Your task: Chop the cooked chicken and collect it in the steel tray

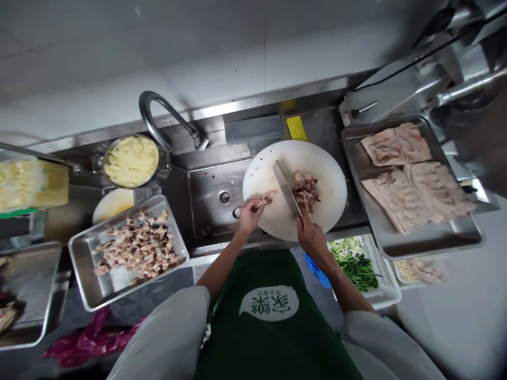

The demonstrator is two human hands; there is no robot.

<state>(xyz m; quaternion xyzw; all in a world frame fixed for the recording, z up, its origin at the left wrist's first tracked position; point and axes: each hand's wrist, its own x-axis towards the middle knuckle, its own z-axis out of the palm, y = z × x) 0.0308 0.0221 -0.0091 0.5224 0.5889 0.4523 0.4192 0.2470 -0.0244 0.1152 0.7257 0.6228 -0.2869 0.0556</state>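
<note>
A round white cutting board (pixel 261 163) lies over the right part of the sink. My right hand (pixel 309 235) is closed round the handle of a cleaver (pixel 285 189), its blade slanting up and left across the board. Right of the blade sits a pile of chopped meat (pixel 307 192), dark and pale pieces mixed. At the board's left edge my left hand (pixel 250 217) pinches a piece of meat (pixel 267 198), whose end points toward the blade. The exact kind of meat cannot be made out.
A metal tray (pixel 85 264) of chopped meat stands left, below a bowl of pale yellow slices (pixel 132 161). The faucet (pixel 158 105) arches over the sink (pixel 206 211). Right are a tray (pixel 431 248) with large meat slabs and a white basket (pixel 390 279) of cut greens.
</note>
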